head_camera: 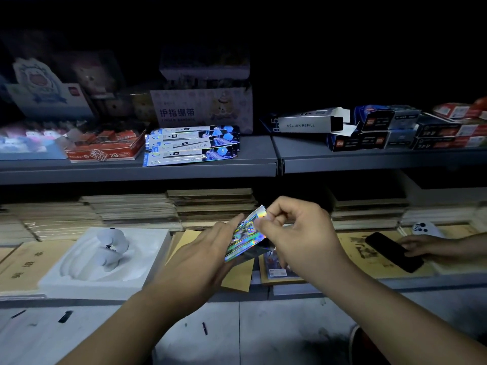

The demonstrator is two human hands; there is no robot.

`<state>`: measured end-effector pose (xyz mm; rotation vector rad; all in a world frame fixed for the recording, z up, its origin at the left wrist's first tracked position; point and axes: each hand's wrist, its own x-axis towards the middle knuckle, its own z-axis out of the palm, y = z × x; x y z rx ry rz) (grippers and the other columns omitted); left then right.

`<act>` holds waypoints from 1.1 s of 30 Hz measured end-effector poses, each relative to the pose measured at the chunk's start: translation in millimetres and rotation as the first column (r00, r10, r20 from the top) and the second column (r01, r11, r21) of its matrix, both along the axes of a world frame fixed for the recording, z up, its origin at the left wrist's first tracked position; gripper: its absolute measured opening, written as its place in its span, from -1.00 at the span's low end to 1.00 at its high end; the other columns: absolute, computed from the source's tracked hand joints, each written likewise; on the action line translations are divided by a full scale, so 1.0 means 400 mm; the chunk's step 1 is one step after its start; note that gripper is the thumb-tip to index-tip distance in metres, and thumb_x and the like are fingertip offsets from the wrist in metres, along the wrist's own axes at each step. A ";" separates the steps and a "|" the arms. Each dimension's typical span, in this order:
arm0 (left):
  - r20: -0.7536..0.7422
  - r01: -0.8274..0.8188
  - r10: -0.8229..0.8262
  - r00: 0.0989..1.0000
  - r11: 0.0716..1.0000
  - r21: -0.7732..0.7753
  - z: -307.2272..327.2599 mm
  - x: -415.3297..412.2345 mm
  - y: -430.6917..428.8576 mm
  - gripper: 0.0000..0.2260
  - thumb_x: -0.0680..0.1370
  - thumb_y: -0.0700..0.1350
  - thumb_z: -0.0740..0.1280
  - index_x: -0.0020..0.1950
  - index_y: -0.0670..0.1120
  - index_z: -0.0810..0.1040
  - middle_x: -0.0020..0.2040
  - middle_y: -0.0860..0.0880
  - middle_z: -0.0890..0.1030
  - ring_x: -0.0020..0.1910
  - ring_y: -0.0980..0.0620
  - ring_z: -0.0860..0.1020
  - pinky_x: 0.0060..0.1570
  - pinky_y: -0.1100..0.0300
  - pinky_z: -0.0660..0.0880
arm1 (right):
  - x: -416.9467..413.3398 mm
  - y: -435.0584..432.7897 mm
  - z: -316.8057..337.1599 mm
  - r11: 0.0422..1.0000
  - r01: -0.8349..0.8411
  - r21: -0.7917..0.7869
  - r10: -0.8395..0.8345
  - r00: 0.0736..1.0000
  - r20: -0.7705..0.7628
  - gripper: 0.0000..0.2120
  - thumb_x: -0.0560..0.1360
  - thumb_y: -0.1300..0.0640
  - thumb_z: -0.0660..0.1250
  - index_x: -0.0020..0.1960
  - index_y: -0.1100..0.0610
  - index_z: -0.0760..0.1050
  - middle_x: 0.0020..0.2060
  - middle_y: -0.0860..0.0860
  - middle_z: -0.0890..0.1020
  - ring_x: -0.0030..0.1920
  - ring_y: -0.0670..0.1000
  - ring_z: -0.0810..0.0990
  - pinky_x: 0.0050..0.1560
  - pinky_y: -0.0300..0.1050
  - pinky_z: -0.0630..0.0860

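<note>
— What are the hands doing?
— The left hand (203,248) is lying with straight fingers along the left side of a foil packet (246,233). The right hand (297,233) is pinching its top corner with thumb and curled fingers.
— And beyond the fingers?
— A brown envelope (237,279) is lying beneath them, a black phone (394,251) is resting to their right, and pen packs (189,148) are sitting on the shelf (263,164) above and beyond them.

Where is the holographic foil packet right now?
In the head view, centre, the holographic foil packet is pinched by the right hand, left hand against it, right of the white foam tray.
</note>
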<state>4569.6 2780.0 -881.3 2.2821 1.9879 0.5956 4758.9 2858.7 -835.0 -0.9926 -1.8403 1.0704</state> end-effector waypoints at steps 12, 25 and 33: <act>0.184 -0.022 0.028 0.982 0.999 -0.036 0.017 0.002 -0.007 -0.39 0.57 0.37 0.05 0.59 0.27 0.00 0.43 0.28 0.37 0.31 0.16 0.45 0.21 0.06 0.49 | 0.012 -0.012 0.033 0.991 0.121 0.055 -0.100 0.952 -0.290 -0.77 0.61 0.22 0.35 -0.19 0.25 0.44 -0.46 0.32 0.46 -0.62 0.01 0.41 -0.56 -0.20 0.35; 0.233 -0.113 0.112 0.966 0.994 -0.009 0.009 0.002 0.001 -0.49 0.62 0.17 0.23 0.51 0.27 0.09 0.35 0.27 0.43 0.24 0.15 0.47 0.13 0.17 0.45 | -0.009 -0.015 0.032 0.996 0.002 -0.090 -0.029 0.952 -0.304 -0.88 0.62 0.17 0.35 -0.10 0.10 0.52 -0.57 0.11 0.50 -0.59 0.08 0.43 -0.55 -0.18 0.34; 0.508 -0.141 0.170 0.844 0.985 -0.096 0.004 -0.031 0.001 -0.57 0.58 0.16 0.32 0.39 0.34 0.23 0.18 0.40 0.55 0.19 0.22 0.56 0.25 0.00 0.50 | 0.043 0.040 0.071 0.991 0.099 -0.086 -0.130 0.822 -0.555 -0.91 0.67 0.24 0.27 0.00 0.20 0.41 -0.33 0.13 0.64 -0.42 0.15 0.64 -0.42 -0.02 0.55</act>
